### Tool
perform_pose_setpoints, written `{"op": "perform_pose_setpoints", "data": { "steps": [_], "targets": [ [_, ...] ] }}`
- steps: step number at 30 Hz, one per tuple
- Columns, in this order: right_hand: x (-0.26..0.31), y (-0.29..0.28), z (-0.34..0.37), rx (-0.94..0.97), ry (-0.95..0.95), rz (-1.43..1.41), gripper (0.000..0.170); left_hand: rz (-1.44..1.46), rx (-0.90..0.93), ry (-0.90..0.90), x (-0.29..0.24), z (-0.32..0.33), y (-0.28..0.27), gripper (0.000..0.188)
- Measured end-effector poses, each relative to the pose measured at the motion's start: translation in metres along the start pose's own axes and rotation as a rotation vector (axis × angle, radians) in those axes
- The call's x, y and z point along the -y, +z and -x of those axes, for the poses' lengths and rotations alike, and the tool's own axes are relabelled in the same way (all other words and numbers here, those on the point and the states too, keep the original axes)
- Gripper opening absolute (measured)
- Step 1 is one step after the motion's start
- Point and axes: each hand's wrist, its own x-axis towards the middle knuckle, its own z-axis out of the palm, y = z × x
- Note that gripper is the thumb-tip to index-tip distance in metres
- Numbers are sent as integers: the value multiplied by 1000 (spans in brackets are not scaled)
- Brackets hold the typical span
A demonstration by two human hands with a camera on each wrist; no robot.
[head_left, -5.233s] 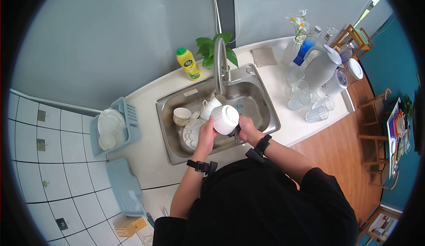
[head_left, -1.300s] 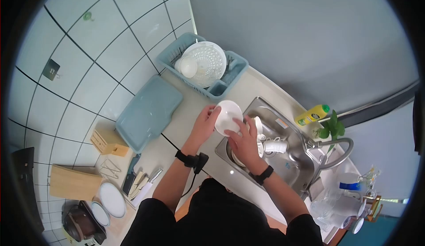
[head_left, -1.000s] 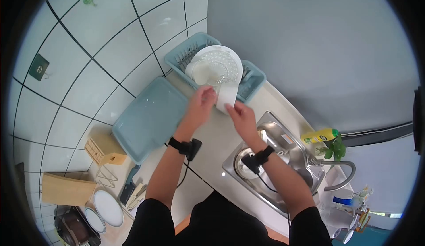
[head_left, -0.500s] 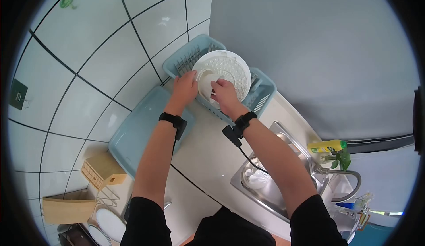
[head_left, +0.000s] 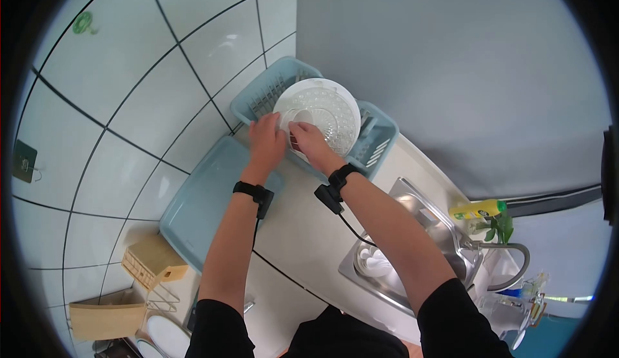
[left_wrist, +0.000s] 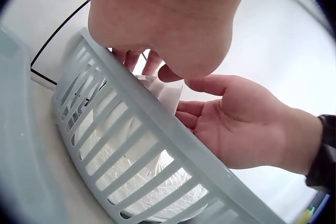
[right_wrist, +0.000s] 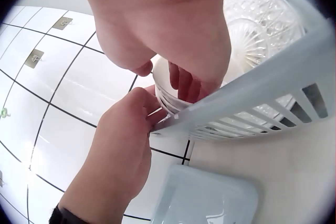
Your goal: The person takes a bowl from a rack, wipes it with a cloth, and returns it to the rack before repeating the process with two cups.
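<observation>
In the blue dish rack, both hands are at the small white bowls nested near its front rim. The right hand has its fingers inside the upper bowl and its thumb outside, pinching the wall. On the other side, the left hand holds the bowls from outside, its fingers largely hidden behind them in the left wrist view. A clear patterned glass plate leans behind the bowls, in front of a white plate.
A blue tray lies left of the rack. To the right is the steel sink with white dishes, a faucet and a yellow cleaner bottle. Wooden drawers stand at the tiled wall.
Both hands have carried a white bowl from beside the sink to the rack and set it onto the bowls there. Over the last half second they have shifted slightly left.
</observation>
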Motion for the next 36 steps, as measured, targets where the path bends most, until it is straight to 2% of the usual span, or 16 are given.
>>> {"op": "perform_pose_setpoints", "data": {
  "steps": [2, 4, 5, 6, 7, 8, 10, 11, 15, 17, 20, 22, 24, 28, 30, 36],
  "targets": [
    [-4, -2, 5, 22, -10, 59, 31, 49, -12, -18, 0, 0, -2, 37],
    [1, -2, 20, -117, -147, 382, 30, 76, -45, 3, -1, -2, -2, 36],
    [1, -6, 34, -147, -138, 371, 30, 101, -85, 11, -4, -1, 1, 34],
    [0, -11, 53, -143, -250, 307, 29, 118, -51, 24, -15, 2, -3, 34],
    [-4, -16, 75, -148, -357, 248, 27, 166, -114, 3, -35, 5, -13, 30],
    [-4, -25, 102, -191, -332, 243, 27, 215, -177, -26, -54, 10, -20, 27],
    [-4, -55, 165, -44, -336, 138, 22, 287, -86, -13, -87, 27, -23, 23],
    [-12, -73, 191, -76, -318, 136, 22, 332, -38, 5, -101, 36, -24, 19],
    [-57, -147, 299, -315, -223, 16, 18, 560, 221, -4, -169, 83, -13, 13],
    [-87, -178, 356, -503, -135, 41, 17, 792, 381, -144, -195, 114, 0, 12],
    [-136, -212, 435, -643, -51, 102, 17, 839, 600, -219, -220, 170, 33, 12],
    [-163, -224, 479, -758, 116, 38, 18, 833, 699, -231, -234, 206, 57, 13],
    [-183, -229, 512, -817, 170, -9, 19, 780, 962, -296, -242, 242, 80, 16],
    [-216, -232, 551, -869, 269, -72, 21, 602, 1075, -201, -252, 290, 115, 19],
    [-234, -233, 561, -851, 241, -95, 21, 478, 1156, -241, -253, 308, 128, 21],
    [-249, -239, 561, -679, 258, -13, 22, 340, 1108, -214, -243, 345, 158, 22]
  ]
}}
